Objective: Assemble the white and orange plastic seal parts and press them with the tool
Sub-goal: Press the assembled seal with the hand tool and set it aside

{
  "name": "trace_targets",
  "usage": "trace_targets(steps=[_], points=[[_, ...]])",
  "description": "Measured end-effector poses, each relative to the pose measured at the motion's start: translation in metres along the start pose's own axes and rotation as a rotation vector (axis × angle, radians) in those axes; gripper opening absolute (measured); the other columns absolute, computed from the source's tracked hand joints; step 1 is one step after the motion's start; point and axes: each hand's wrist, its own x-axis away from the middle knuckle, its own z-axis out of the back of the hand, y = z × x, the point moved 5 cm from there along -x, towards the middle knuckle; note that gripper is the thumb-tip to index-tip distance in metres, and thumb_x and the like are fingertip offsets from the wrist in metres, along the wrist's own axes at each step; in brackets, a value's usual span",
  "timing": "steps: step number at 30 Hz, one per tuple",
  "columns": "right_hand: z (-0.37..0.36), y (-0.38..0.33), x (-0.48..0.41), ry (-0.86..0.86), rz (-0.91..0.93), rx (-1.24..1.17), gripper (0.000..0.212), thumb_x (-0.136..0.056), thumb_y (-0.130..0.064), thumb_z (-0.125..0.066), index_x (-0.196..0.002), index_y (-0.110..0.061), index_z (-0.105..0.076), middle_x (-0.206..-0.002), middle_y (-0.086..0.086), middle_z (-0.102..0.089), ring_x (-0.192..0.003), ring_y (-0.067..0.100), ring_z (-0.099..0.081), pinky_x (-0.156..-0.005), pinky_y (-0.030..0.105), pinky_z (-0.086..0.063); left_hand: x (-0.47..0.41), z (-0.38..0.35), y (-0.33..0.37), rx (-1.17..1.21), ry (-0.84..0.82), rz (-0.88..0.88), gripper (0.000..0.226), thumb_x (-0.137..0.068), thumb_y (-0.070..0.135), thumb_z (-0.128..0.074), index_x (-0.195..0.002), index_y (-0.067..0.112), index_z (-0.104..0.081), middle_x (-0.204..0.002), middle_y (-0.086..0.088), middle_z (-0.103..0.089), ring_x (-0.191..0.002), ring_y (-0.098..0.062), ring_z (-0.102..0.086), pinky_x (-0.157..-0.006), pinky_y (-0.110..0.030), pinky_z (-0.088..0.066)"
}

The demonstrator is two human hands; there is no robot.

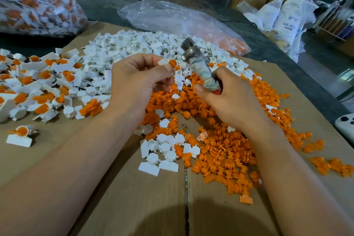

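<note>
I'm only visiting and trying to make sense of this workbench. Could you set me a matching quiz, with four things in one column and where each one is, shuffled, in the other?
Things
1. tool
2. half-joined seal
3. heap of white parts
4. heap of orange parts

Places
A. far end of the cardboard
B. gripped in the right hand
C. on the cardboard, under the right wrist
D. pinched in the left hand

Pairs: 1-B, 2-D, 3-A, 4-C
</note>
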Motion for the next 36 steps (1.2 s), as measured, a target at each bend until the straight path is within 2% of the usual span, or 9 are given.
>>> trace_targets(steps=[5,10,12,14,16,19,23,32,36], points=[[0.005,0.023,-0.007,0.037,-0.147,0.06,0.041,-0.081,-0.054,-0.055,-0.096,-0.017,-0.046,-0.077,-0.01,-0.045,-0.068,0.007,-0.043,-0.052,0.024,-0.03,0.004,-0.006,-0.001,-0.068,-0.057,0.016,0.019,-0.079,-0.006,-0.063,-0.071,0.01,-0.065,-0.055,0.0,-0.065,-0.051,-0.015,-0.063,-0.049,-0.02,-0.05],[0.0,0.038,-0.01,-0.031,-0.212,0.199,0.047,-0.078,-0.057,-0.058,-0.099,-0.017,-0.044,-0.079,-0.01,-0.041,-0.071,0.01,-0.04,-0.051,0.023,-0.025,0.009,-0.01,0.002,-0.172,-0.105,-0.035,0.022,-0.08,-0.007,-0.063,-0.072,0.013,-0.067,-0.056,0.004,-0.066,-0.05,-0.011,-0.063,-0.049,-0.018,-0.05],[-0.002,0.042,-0.011,-0.053,-0.226,0.248,0.056,-0.077,-0.058,-0.059,-0.109,-0.014,-0.048,-0.093,-0.004,-0.049,-0.082,0.014,-0.042,-0.052,0.024,-0.024,0.01,-0.01,0.002,-0.179,-0.115,-0.024,0.02,-0.08,-0.007,-0.063,-0.075,0.012,-0.067,-0.054,0.004,-0.066,-0.048,-0.011,-0.062,-0.048,-0.018,-0.049],[-0.005,0.045,-0.012,-0.073,-0.234,0.281,0.068,-0.075,-0.059,-0.061,-0.121,-0.011,-0.047,-0.117,0.003,-0.054,-0.098,0.021,-0.049,-0.062,0.025,-0.03,0.01,-0.01,0.002,-0.176,-0.119,-0.015,0.019,-0.079,-0.008,-0.062,-0.076,0.01,-0.067,-0.053,0.002,-0.065,-0.047,-0.011,-0.061,-0.047,-0.018,-0.049],[-0.007,0.047,-0.013,-0.081,-0.234,0.3,0.074,-0.073,-0.061,-0.062,-0.125,-0.011,-0.045,-0.126,0.005,-0.052,-0.11,0.024,-0.05,-0.072,0.028,-0.032,0.01,-0.011,0.002,-0.175,-0.123,-0.007,0.018,-0.079,-0.008,-0.062,-0.076,0.01,-0.067,-0.052,0.002,-0.065,-0.047,-0.011,-0.06,-0.047,-0.018,-0.049],[-0.009,0.047,-0.013,-0.096,-0.229,0.334,0.078,-0.071,-0.063,-0.062,-0.126,-0.011,-0.045,-0.125,0.007,-0.053,-0.111,0.025,-0.05,-0.073,0.029,-0.033,0.01,-0.011,0.001,-0.163,-0.127,0.025,0.018,-0.08,-0.008,-0.062,-0.076,0.009,-0.066,-0.053,0.003,-0.065,-0.046,-0.012,-0.06,-0.046,-0.019,-0.049],[-0.01,0.048,-0.013,-0.122,-0.232,0.337,0.086,-0.071,-0.065,-0.061,-0.134,-0.01,-0.04,-0.136,0.006,-0.046,-0.12,0.025,-0.046,-0.086,0.033,-0.038,0.01,-0.012,-0.001,-0.146,-0.137,0.068,0.018,-0.081,-0.008,-0.061,-0.078,0.009,-0.066,-0.052,0.002,-0.064,-0.044,-0.012,-0.06,-0.044,-0.018,-0.048],[-0.015,0.051,-0.014,-0.196,-0.225,0.322,0.093,-0.074,-0.066,-0.056,-0.144,-0.014,-0.025,-0.143,0.006,-0.04,-0.13,0.024,-0.037,-0.101,0.037,-0.034,0.01,-0.011,-0.002,-0.14,-0.128,0.088,0.019,-0.081,-0.008,-0.061,-0.075,0.009,-0.065,-0.052,0.0,-0.065,-0.045,-0.012,-0.061,-0.045,-0.019,-0.049],[-0.016,0.053,-0.014,-0.21,-0.22,0.323,0.093,-0.075,-0.066,-0.055,-0.145,-0.014,-0.023,-0.145,0.005,-0.038,-0.132,0.023,-0.033,-0.103,0.037,-0.031,0.006,-0.006,-0.006,-0.005,-0.087,0.177,0.018,-0.079,-0.01,-0.058,-0.072,0.006,-0.059,-0.066,-0.009,-0.07,-0.054,-0.017,-0.066,-0.047,-0.02,-0.051]])
